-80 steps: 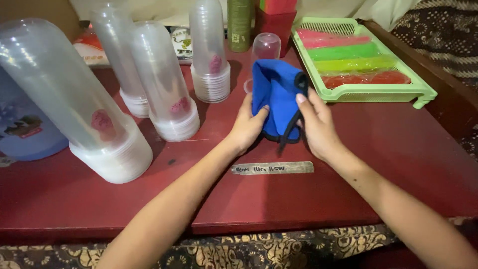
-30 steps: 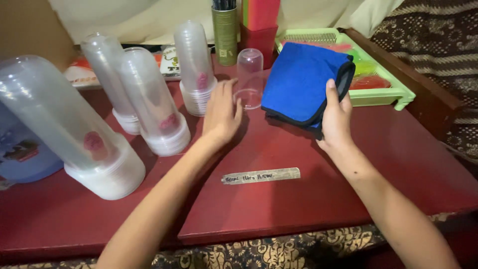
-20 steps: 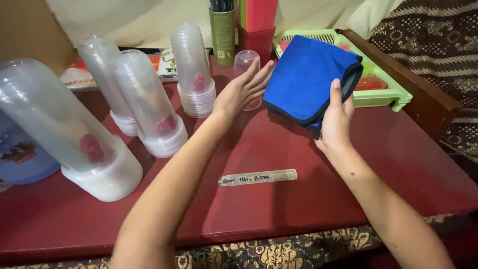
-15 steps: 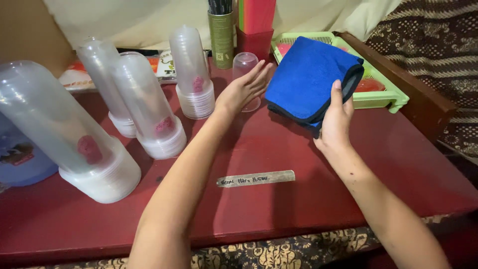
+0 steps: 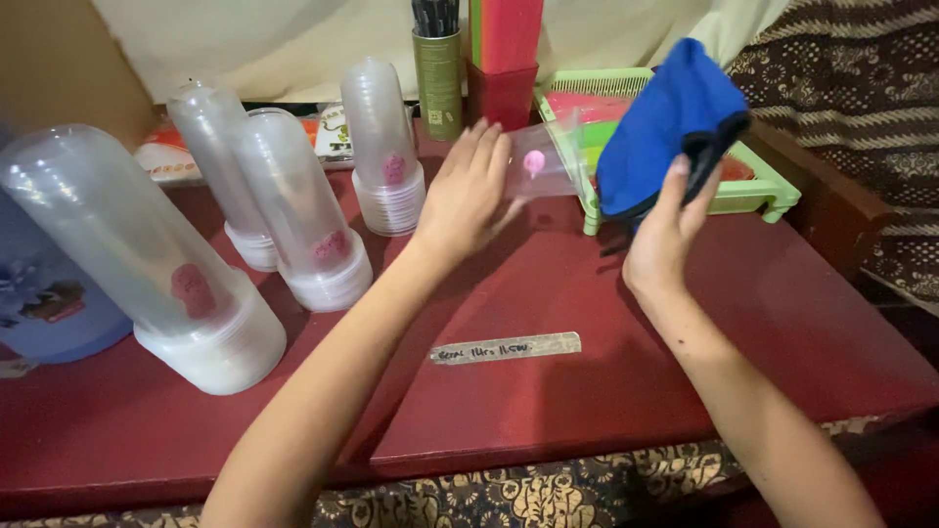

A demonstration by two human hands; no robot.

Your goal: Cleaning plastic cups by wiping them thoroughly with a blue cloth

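Above the red table [image 5: 587,323], the left hand [image 5: 465,196] grasps a clear plastic cup [image 5: 541,166] tipped sideways, beside the folded blue cloth [image 5: 665,122] clenched in the right hand [image 5: 665,230]. Risk: the fingertip hold on smooth plastic looks slight; the cup could slip and strike the green tray [image 5: 753,191] or cup stacks [image 5: 381,147].

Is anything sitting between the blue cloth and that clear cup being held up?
Nothing visible. The left hand holds the clear cup tilted on its side, and the blue cloth in the right hand hangs just beside it.

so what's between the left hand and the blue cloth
In the head view, a clear plastic cup, tipped on its side in the left hand, lies between it and the blue cloth held by the right hand.
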